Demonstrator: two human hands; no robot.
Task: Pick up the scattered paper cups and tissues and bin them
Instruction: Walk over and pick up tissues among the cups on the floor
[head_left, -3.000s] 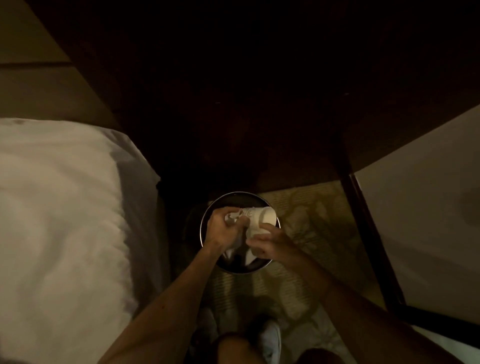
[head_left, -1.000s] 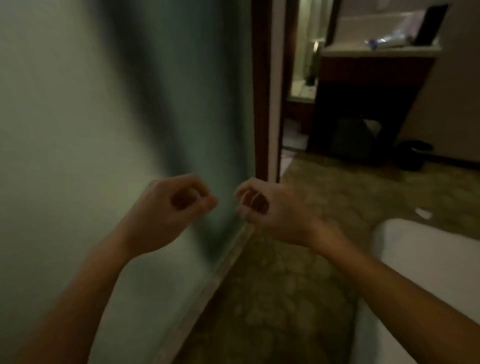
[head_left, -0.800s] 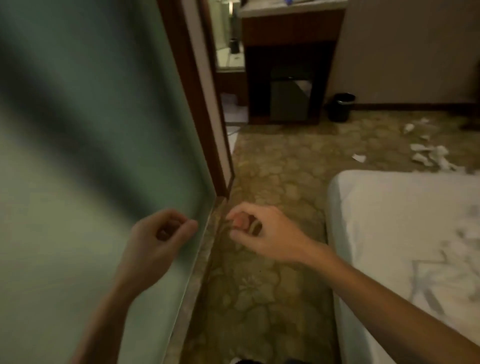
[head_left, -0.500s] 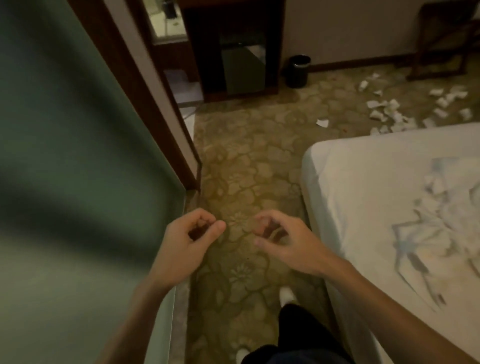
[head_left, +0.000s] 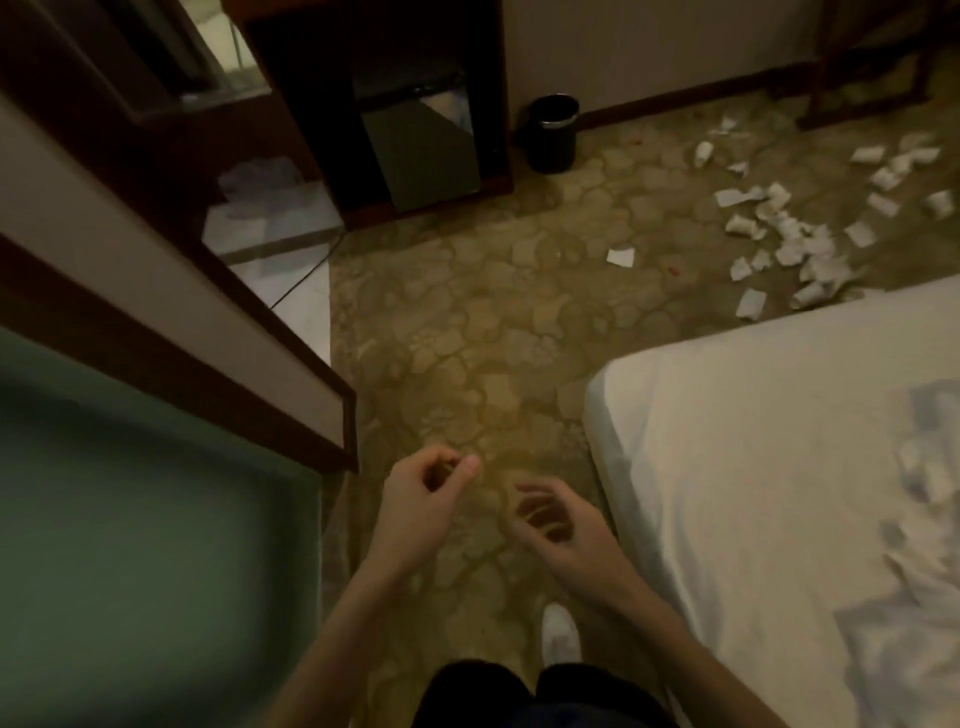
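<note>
Fingers (head_left: 470, 463) of the left hand (head_left: 415, 501) are loosely curled, thumb close to forefinger, with nothing pinched. Those of the right hand (head_left: 569, 527) are slack and slightly spread, likewise empty. Both hands are held low in the frame over the carpet (head_left: 467, 312), between a green wall (head_left: 130, 519) at left and the bed (head_left: 753, 415) at right.

Cups (head_left: 939, 202) and tissues (head_left: 792, 244) lie strewn at upper right of the frame, on the carpet beyond the bed corner. One stray piece (head_left: 621, 256) lies apart, nearer centre. The bin (head_left: 555, 132) stands upright at top centre beside a dark cabinet (head_left: 421, 150), well apart from the litter.

Risks noted:
- The stray piece may be passed over, being separate from the rest.
- Light tissues may be dropped on the way to the bin if too many are gathered at once.
- Cups may be crushed or spilled if any liquid is left in them.
- The bed corner may be knocked in the narrow gangway.

Limits of view:
- Lighting is dim and the picture soft; cups and tissues are hard to tell apart.
- The litter is cut off at the right edge.
- Pale crumpled shapes on the bed at far right cannot be identified.
- The bin's contents are not visible.
</note>
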